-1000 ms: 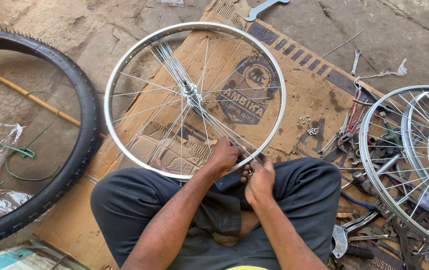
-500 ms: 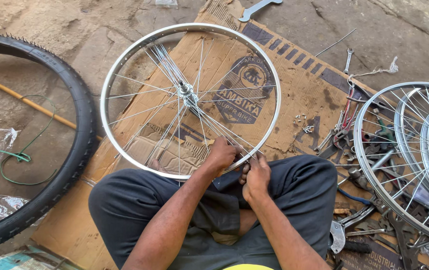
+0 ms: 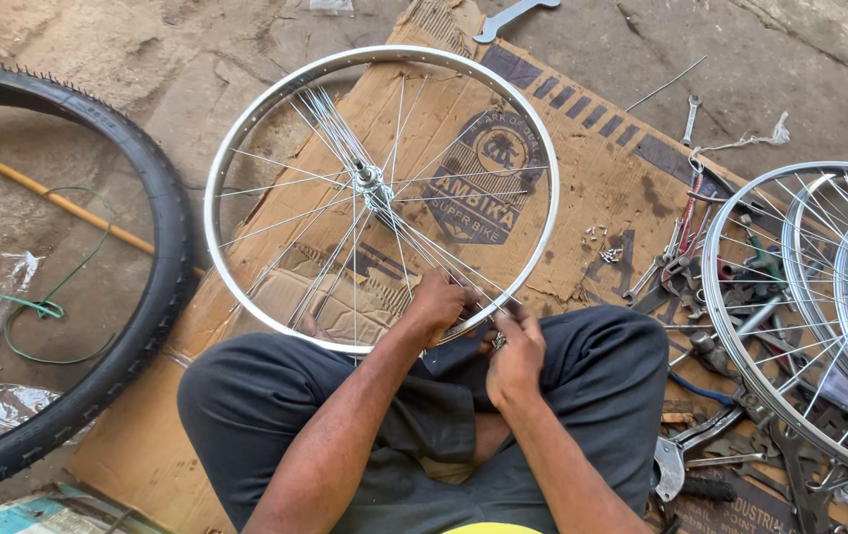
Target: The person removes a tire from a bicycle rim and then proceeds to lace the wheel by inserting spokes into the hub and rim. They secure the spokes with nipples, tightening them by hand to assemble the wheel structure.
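Note:
A silver spoked bicycle rim (image 3: 246,138) lies on brown cardboard (image 3: 592,168) in front of my crossed legs, with its hub (image 3: 370,183) at the centre. My left hand (image 3: 439,302) grips the near edge of the rim, fingers curled among the spokes. Just to its right, my right hand (image 3: 515,351) pinches a small metal piece at the rim's edge, fingers closed; what the piece is cannot be made out. The two hands almost touch.
A black tyre (image 3: 147,297) lies on the ground at left, with a yellow rod (image 3: 58,203) and green wire (image 3: 29,307) inside it. More spoked rims (image 3: 790,326) rest at right over scattered wrenches and pliers (image 3: 686,242). Small nipples (image 3: 602,242) lie on the cardboard.
Both hands stay at the near edge of the rim with only slight finger movement. The view has shifted a little.

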